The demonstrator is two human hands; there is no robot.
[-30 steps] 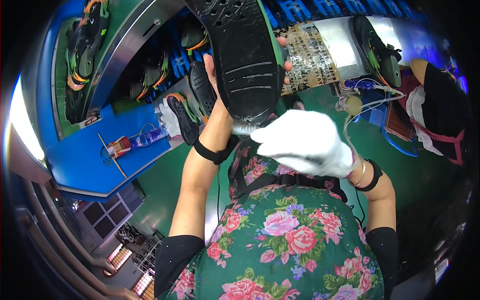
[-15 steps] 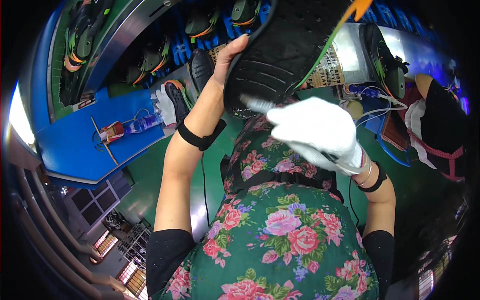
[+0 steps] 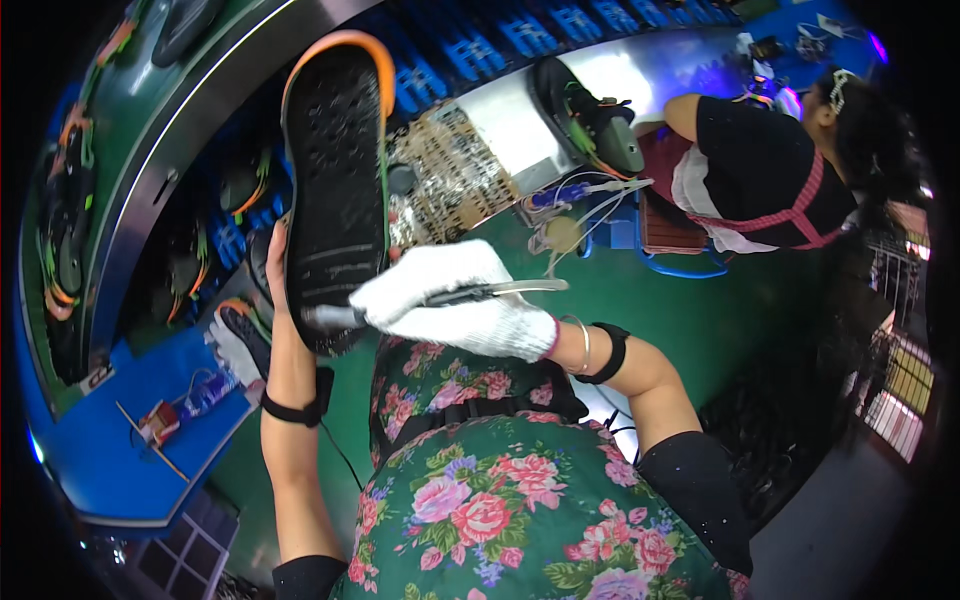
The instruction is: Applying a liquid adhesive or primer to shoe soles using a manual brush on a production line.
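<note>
Overhead, a long conveyor (image 3: 150,160) with a steel rim curved across the far left, carrying dark shoes with orange and green trim. Nearer and lower left lay a blue bench (image 3: 120,470), with a small glue-pot-like thing on it too blurred to name. A co-worker (image 3: 760,170) in a black top and a pink-strapped apron sat at far right, turned away. The person's own floral apron (image 3: 500,500) filled the near middle.

Next in size, the shoe (image 3: 335,190) stood up in the middle left of the view, black sole facing the camera, orange rim at its far end, heel end nearest. The left hand (image 3: 278,275) gripped it from behind along its left edge, fingers wrapped on the shoe, a black band on the wrist. The right hand (image 3: 450,300), in a white glove, was closed around a thin tool (image 3: 430,300); the tool's pale tip touched the heel end of the sole, and its metal handle stuck out to the right past the glove. Another shoe (image 3: 590,120) sat on the steel counter further right, beside a woven mat (image 3: 450,180). A bracelet and black band ringed the right wrist.
</note>
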